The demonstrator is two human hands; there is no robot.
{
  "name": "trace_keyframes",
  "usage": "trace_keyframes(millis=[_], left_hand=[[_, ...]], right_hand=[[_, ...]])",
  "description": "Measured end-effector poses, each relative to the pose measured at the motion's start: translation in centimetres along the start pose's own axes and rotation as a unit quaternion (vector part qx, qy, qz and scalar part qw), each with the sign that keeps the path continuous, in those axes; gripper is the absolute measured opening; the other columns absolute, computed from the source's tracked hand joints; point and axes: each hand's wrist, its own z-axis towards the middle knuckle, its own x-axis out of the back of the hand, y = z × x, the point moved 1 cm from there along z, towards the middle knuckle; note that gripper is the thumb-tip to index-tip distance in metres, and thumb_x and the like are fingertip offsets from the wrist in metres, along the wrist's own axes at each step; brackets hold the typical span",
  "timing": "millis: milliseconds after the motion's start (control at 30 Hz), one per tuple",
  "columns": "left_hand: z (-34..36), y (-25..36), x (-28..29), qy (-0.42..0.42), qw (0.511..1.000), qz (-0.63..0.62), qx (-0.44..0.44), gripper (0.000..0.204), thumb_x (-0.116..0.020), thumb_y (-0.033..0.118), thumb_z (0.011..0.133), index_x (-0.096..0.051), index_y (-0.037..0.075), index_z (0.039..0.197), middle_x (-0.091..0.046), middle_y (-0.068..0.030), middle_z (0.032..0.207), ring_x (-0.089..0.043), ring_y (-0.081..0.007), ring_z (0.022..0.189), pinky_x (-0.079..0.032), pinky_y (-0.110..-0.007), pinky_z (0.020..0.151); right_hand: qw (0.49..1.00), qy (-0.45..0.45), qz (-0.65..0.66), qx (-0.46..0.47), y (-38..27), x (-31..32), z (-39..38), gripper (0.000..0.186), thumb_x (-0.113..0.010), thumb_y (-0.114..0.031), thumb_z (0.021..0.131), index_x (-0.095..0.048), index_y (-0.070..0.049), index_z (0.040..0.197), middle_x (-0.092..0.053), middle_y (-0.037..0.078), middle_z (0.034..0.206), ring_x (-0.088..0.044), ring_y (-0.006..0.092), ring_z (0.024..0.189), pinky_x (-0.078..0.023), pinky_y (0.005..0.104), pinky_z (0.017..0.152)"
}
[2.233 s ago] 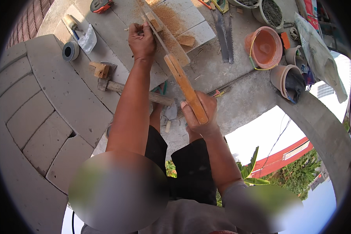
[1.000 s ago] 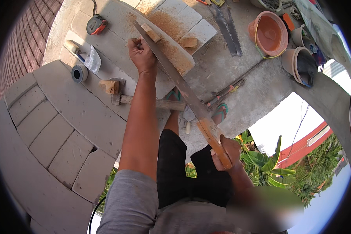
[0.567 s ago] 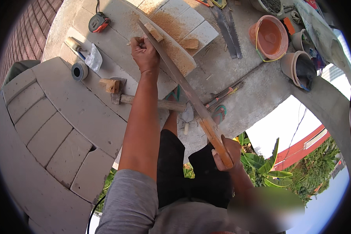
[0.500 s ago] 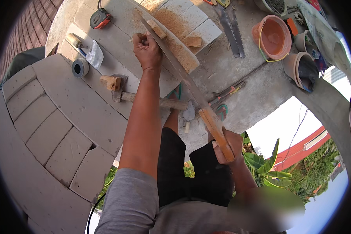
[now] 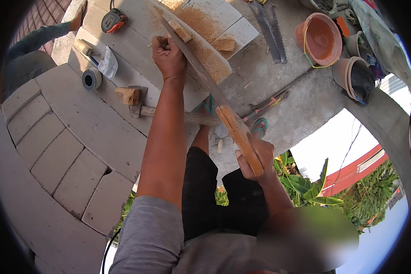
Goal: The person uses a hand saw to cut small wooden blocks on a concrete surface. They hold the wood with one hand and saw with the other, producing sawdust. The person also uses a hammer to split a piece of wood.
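Note:
A long handsaw (image 5: pixel 204 78) runs slantwise from the lower right up toward the top, its wooden handle (image 5: pixel 242 142) nearest me. My right hand (image 5: pixel 260 157) is wrapped round that handle. Close against the left side of the blade, my left hand (image 5: pixel 170 58) is closed with the thumb uppermost; what its fingers pinch is hidden. A small wood block (image 5: pixel 180 31) touches or lies just beyond the blade's right side. Sawdust (image 5: pixel 201 27) covers the pale blocks there, where another wood offcut (image 5: pixel 224 44) lies.
Left of my arm are a hatchet (image 5: pixel 139 102), a hammer with a wooden handle (image 5: pixel 178 115), a grey tape roll (image 5: pixel 92 79), a trowel (image 5: pixel 108 64) and a tape measure (image 5: pixel 113 21). Saw blades (image 5: pixel 269 34) and buckets (image 5: pixel 319 39) stand right. Another person's leg (image 5: pixel 43 36) shows upper left.
My right hand and the saw have moved forward and to the left, the blade sliding past my left hand. Another person's leg and foot have come into view at the upper left.

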Motion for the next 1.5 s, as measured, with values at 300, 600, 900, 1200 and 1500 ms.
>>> trace_keyframes(millis=[300, 600, 900, 1200, 1500], left_hand=[[0.0, 0.7, 0.5, 0.004, 0.999, 0.02, 0.041, 0.021, -0.07, -0.004, 0.098, -0.054, 0.009, 0.098, -0.061, 0.0029, 0.093, -0.058, -0.007, 0.081, -0.052, -0.025, 0.072], [1.2, -0.3, 0.3, -0.014, 0.998, 0.041, -0.052, 0.023, -0.066, 0.014, 0.108, -0.05, 0.008, 0.092, -0.059, 0.0021, 0.076, -0.054, -0.0022, 0.067, -0.043, -0.022, 0.058], [0.6, 0.1, 0.1, -0.009, 1.0, -0.003, 0.024, 0.018, -0.068, 0.009, 0.106, -0.053, 0.008, 0.097, -0.063, -0.0002, 0.094, -0.058, -0.0075, 0.083, -0.05, -0.027, 0.07], [0.1, 0.4, 0.3, 0.016, 0.996, 0.085, 0.029, 0.024, -0.067, 0.019, 0.108, -0.054, 0.005, 0.094, -0.064, -0.0014, 0.083, -0.054, -0.0053, 0.07, -0.047, -0.026, 0.064], [-0.5, -0.4, 0.2, 0.011, 0.999, -0.033, 0.014, 0.026, -0.071, 0.02, 0.107, -0.054, 0.008, 0.09, -0.061, 0.0032, 0.075, -0.051, -0.0021, 0.064, -0.041, -0.023, 0.057]], right_hand=[[0.998, 0.035, 0.038, -0.041, -1.4, 0.8, -4.0, 0.027, -0.074, -0.004, 0.079, -0.072, 0.007, 0.104, -0.063, 0.017, 0.074, -0.065, 0.0379, 0.061, -0.051, 0.0422, 0.055], [0.999, 0.028, 0.041, -0.007, 2.1, -3.8, 6.6, 0.012, -0.074, -0.005, 0.078, -0.065, -0.001, 0.087, -0.06, 0.015, 0.074, -0.062, 0.035, 0.057, -0.049, 0.0409, 0.054], [0.998, 0.034, 0.047, -0.03, -1.1, 0.3, 0.0, 0.011, -0.072, -0.003, 0.08, -0.063, 0.001, 0.083, -0.06, 0.017, 0.071, -0.064, 0.0385, 0.059, -0.055, 0.0429, 0.06], [0.995, 0.015, 0.094, -0.009, 1.6, -2.8, 8.1, 0.014, -0.073, -0.003, 0.082, -0.059, -0.001, 0.081, -0.061, 0.016, 0.073, -0.064, 0.0388, 0.06, -0.051, 0.0424, 0.056], [0.997, 0.007, 0.072, 0.008, 3.3, -2.3, 7.0, 0.014, -0.075, -0.005, 0.084, -0.061, -0.001, 0.084, -0.059, 0.015, 0.072, -0.063, 0.0366, 0.058, -0.049, 0.0408, 0.054]])
